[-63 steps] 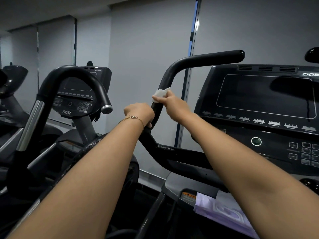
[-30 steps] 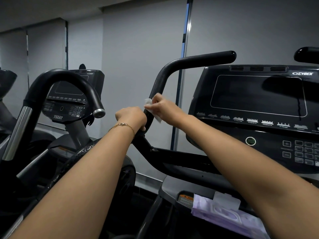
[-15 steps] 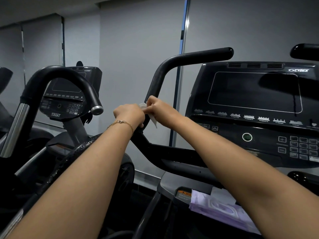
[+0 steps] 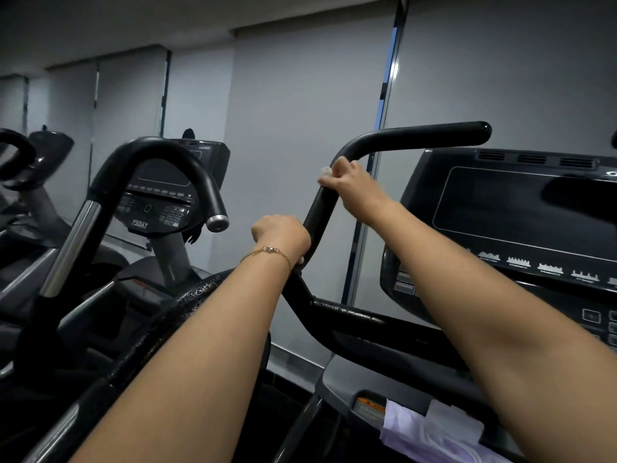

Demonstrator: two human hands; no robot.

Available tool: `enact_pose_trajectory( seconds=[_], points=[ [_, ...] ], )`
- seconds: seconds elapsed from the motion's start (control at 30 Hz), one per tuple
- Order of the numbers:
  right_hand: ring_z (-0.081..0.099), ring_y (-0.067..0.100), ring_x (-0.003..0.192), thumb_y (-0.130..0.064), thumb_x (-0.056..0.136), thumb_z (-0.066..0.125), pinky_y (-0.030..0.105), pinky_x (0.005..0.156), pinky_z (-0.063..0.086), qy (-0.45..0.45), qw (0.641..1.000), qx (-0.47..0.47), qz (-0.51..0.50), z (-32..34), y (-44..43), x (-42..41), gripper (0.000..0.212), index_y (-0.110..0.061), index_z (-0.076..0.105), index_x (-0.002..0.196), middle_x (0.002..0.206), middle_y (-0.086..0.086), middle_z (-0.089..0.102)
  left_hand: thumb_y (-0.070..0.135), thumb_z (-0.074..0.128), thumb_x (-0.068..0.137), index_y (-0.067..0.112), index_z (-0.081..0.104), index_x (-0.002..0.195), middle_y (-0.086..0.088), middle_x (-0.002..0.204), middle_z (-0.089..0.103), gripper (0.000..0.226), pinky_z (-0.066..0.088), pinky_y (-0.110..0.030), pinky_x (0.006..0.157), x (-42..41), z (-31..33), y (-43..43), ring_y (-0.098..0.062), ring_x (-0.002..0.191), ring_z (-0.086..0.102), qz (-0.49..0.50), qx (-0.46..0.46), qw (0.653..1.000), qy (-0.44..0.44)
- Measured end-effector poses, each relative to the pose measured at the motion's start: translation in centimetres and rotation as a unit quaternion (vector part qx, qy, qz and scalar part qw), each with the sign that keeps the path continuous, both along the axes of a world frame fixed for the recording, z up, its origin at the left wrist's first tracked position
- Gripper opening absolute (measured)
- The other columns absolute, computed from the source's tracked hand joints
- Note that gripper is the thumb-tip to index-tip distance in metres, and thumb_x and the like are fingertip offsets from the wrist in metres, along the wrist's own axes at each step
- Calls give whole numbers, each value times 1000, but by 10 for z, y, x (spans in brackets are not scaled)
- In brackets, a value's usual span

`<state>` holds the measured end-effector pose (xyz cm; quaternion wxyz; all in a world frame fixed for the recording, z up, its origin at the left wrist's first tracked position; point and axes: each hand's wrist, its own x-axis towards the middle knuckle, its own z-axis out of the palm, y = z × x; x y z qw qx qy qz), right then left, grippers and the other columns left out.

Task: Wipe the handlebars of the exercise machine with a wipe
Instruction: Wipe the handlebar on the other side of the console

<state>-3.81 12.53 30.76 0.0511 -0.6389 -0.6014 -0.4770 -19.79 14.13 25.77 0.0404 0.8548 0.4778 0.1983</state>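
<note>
Wipe [image 4: 324, 171] mostly hidden: only a small white corner shows past the fingertips on the left side of the right hand [image 4: 354, 188], the rest is covered between palm and bar. Left hand's [image 4: 282, 237] fingers are out of sight behind the tube; only its back and a bit of thumb are visible. Console [image 4: 521, 212] is cut off at the right frame edge, screen dark, small labels unreadable. Purple wipes pack [image 4: 430, 436] at near right is cut by the bottom edge and partly behind the right forearm.

The wipe sits on the black handlebar [image 4: 417, 137] just below its upper bend, pressed against the tube under the right hand. The left hand is lower on the same sloping section, apart from the right hand, with bare bar between them.

Right hand's fingers curl round bar and wipe together. Left hand wraps the bare bar in a closed fist, thin gold bracelet [image 4: 267, 251] at the wrist. To the far left is a second machine's curved handlebar [image 4: 173, 155].
</note>
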Motion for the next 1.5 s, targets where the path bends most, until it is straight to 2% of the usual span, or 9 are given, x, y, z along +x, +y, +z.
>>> enact_pose_trajectory(
  seconds=[0.1,0.3,0.43,0.67,0.87,1.0,1.33,1.43,1.5],
  points=[
    [41,37,107,7,88,43,43,87,43,-1,997,53,-51,20,7,2,45,-8,45,130,126,18,38,23,58,91,22,50,93,3,65,45,9,23,-25,48,0,2,0,-18,81,45,0,-13,1000,3],
    [42,36,110,9,85,51,38,89,44,86,974,171,-122,61,9,6,32,2,55,116,125,21,38,23,54,93,20,46,87,5,60,43,11,20,-26,47,2,6,1,-13,53,35,4,-19,1000,17],
    [42,38,108,5,90,44,40,82,42,39,993,83,-68,43,19,-1,27,1,59,112,121,21,41,24,54,94,16,43,66,6,59,44,31,21,-26,46,1,9,1,-13,52,37,6,-33,999,34],
    [40,35,110,0,93,43,42,91,42,40,997,64,-13,38,14,10,31,-6,59,119,120,18,42,31,67,86,18,46,76,1,70,45,27,26,-26,46,-2,9,2,-20,81,48,0,-47,998,41],
    [42,33,108,-1,92,47,38,95,41,95,992,74,26,32,12,12,29,-12,63,115,115,13,44,26,61,90,18,44,62,5,63,46,34,24,-25,46,-4,8,0,-14,55,40,8,-49,998,37],
    [38,33,111,-5,95,43,41,94,40,37,999,2,22,23,8,2,31,-11,59,122,120,15,43,26,59,92,17,42,61,6,61,45,36,23,-26,46,-5,8,-2,-14,54,38,6,-38,998,42],
    [41,33,104,7,90,41,42,83,46,14,1000,-2,-28,22,1,-5,37,-8,55,121,120,16,40,24,55,94,19,43,69,6,61,43,28,20,-26,47,-2,7,-1,-13,54,36,4,-29,999,37],
    [42,34,105,6,87,42,40,84,46,44,998,2,-45,12,3,-16,35,-4,55,117,123,17,39,25,60,91,22,52,93,6,74,48,8,30,-23,55,-1,7,-4,-16,78,51,-6,-19,999,32],
    [42,33,102,0,88,39,38,81,44,30,998,-41,-38,-4,4,-26,29,-2,58,110,120,17,40,24,60,91,19,56,110,2,91,51,20,33,-24,64,-1,4,-6,-20,98,52,-10,-10,999,38]
  ],
)
